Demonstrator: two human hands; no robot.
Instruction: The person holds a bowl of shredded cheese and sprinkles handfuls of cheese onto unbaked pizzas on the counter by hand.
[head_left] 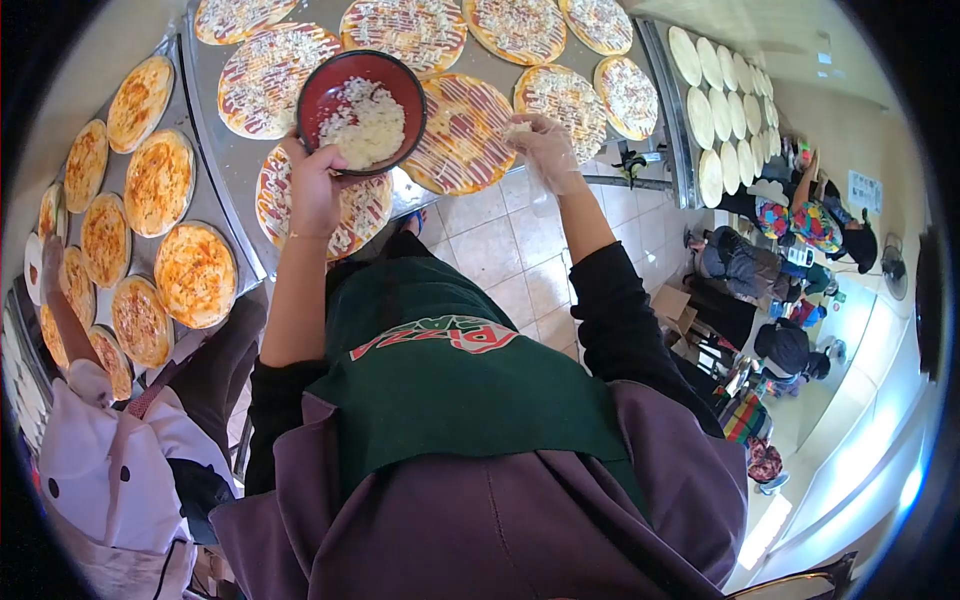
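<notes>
My left hand [314, 178] grips the bowl [324, 92] by its lower-left rim, upper centre; probably light imo. Right hand [545, 148] bunched, can't tell on what.

Both forearms [298, 285] reached forward; the left hand [317, 187] gripped and the plastic-gloved right hand [546, 156] curled its fingers [527, 141].

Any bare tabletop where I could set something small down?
Likeliest is a patch of bare table at its left edge, bordered by the pizzas left of and below the bowl. A sliver shows at the near edge, just below the bowl's right side. Beyond the right hand, pizzas crowd together.
</notes>
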